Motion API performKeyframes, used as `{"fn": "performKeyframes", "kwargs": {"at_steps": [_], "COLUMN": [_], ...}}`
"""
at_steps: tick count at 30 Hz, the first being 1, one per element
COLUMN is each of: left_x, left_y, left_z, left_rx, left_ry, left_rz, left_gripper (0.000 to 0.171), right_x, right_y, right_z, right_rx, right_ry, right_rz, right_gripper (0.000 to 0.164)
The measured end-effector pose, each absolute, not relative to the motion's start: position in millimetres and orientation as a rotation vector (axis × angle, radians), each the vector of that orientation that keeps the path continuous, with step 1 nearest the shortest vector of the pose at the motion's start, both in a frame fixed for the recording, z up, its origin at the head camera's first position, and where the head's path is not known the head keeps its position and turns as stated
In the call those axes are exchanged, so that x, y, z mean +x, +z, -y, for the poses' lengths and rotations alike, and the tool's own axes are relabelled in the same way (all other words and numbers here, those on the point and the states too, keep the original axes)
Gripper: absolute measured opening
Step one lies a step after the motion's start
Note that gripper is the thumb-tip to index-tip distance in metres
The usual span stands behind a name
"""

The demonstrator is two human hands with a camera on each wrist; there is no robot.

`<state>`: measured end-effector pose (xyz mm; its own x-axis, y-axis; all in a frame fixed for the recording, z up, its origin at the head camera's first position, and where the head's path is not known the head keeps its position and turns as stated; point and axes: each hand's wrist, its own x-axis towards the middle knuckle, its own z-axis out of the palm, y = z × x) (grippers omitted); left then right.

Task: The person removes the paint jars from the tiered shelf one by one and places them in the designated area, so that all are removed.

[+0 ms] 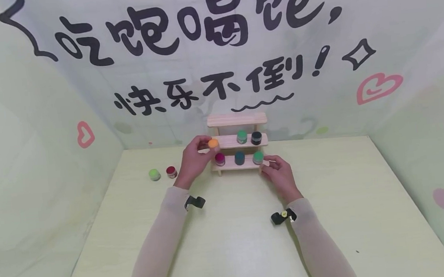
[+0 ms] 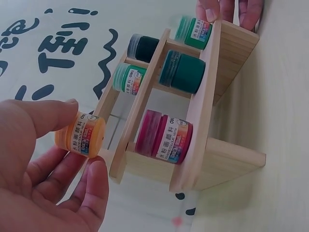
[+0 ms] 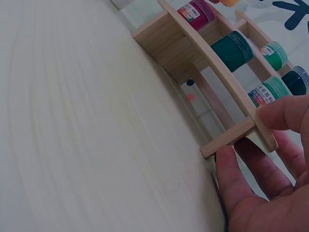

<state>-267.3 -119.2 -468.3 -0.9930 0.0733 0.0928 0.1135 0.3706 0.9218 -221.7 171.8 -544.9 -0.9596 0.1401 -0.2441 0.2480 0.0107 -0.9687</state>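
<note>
My left hand [image 1: 196,158] pinches an orange paint jar [image 2: 81,134] between thumb and fingers, at the left end of the middle step of a small wooden rack [image 1: 237,119]. My right hand [image 1: 280,175] grips the right end of the rack's lowest step, its thumb near a green jar [image 3: 268,92]. On that lowest step stand a magenta jar [image 2: 164,137], a teal jar [image 2: 182,71] and the green one. The middle step bears another green jar [image 1: 242,136] and a dark jar [image 1: 256,138]. In the head view, the top step has no jar on it.
To the left of the rack, a light green jar [image 1: 154,174] and a dark red jar [image 1: 171,172] stand on the pale table [image 1: 239,242]. A printed cloth backdrop [image 1: 166,130] rises behind the rack, with cloth at both sides.
</note>
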Motion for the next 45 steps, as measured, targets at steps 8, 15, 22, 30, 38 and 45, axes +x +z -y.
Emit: {"fn": "performKeyframes", "kwargs": {"at_steps": [8, 15, 22, 30, 38, 45], "left_x": [-259, -251, -244, -233, -223, -218], "left_y": [-472, -475, -480, -489, -499, -507], "left_z": [132, 145, 159, 175, 193, 205], "left_rx": [-0.205, -0.199, -0.166, -0.120, -0.119, -0.078], "left_ry": [-1.719, -1.702, -1.688, -1.676, -1.696, -1.709], "left_rz": [2.554, 2.568, 2.614, 2.655, 2.665, 2.702], "left_gripper": [0.049, 0.046, 0.047, 0.048, 0.048, 0.051], "right_x": [-222, -222, -221, -221, -220, -220], "right_y": [-546, -546, -545, -545, -544, -543], "right_z": [-172, -172, -171, -170, -171, -170], "right_rx": [0.406, 0.404, 0.407, 0.436, 0.449, 0.440], "right_ry": [-2.121, -2.127, -2.133, -2.102, -2.083, -2.091], "right_rz": [-2.186, -2.184, -2.178, -2.176, -2.177, -2.182], "right_gripper": [0.037, 0.037, 0.037, 0.037, 0.037, 0.038]}}
